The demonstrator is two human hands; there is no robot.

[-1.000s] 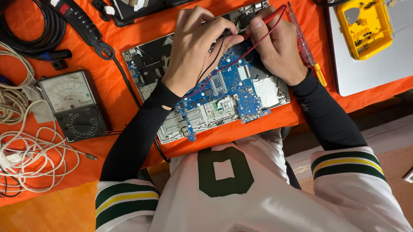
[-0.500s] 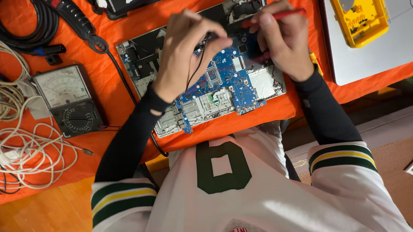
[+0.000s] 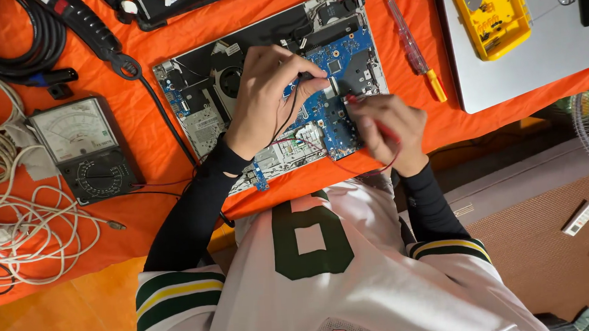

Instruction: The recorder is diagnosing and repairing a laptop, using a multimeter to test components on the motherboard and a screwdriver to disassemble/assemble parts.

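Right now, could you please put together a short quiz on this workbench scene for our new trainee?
1. True or false: both hands are over the opened laptop with the blue circuit board.
2. Which colour is the probe in the right hand?
A. Red
B. Green
C. White
3. Fill in: the analog meter lies on the orange cloth to the ____ of the laptop in the picture.

Key
1. True. The left hand holds a black probe to the board; the right hand holds its probe at the board's lower right edge.
2. A.
3. Left. The screwdriver lies on the other side.
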